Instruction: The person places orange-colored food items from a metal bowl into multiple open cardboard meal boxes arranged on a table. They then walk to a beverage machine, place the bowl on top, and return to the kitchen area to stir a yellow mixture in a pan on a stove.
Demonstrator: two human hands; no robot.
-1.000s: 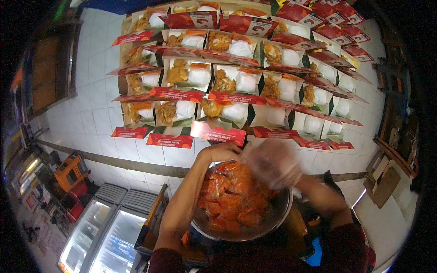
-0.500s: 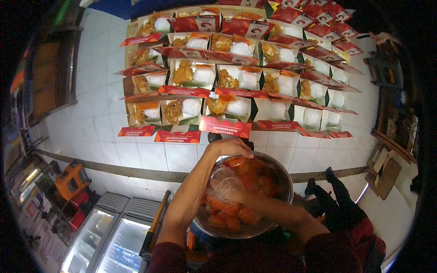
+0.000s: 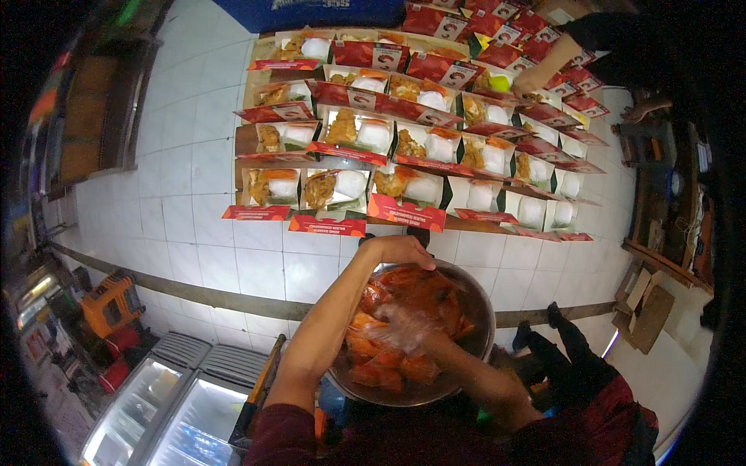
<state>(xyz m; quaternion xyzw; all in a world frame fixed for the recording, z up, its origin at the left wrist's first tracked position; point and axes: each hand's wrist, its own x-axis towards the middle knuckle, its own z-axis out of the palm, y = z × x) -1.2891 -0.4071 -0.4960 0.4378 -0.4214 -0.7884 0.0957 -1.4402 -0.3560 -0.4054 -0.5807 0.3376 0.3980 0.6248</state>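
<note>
A round metal bowl (image 3: 491, 314) full of glossy orange-red pieces, which look like small clear packets of sauce (image 3: 377, 376), is in front of me. My left hand (image 3: 400, 252) is curled over its far rim. Deep among the orange-red pieces is my right hand (image 3: 404, 322), in a clear plastic glove and smeared by motion; its fingers cannot be made out. Just beyond the bowl, open meal boxes (image 3: 406, 217) with red flaps stand in rows. Most hold fried chicken (image 3: 319, 189) beside a white wrapped mound (image 3: 351, 183); some near boxes at the right show only the white mound.
At the far right another person's hand (image 3: 532, 80) reaches over the boxes, close to a yellow-green item (image 3: 499, 83). A blue crate (image 3: 311, 14) stands at the back. Glass-front coolers (image 3: 190, 419) are at lower left, a cardboard box (image 3: 645, 307) at right.
Another person's arm has come in over the far right boxes. The boxes sit slightly further right in view. My right hand has stirred within the bowl; my left stays on the rim.
</note>
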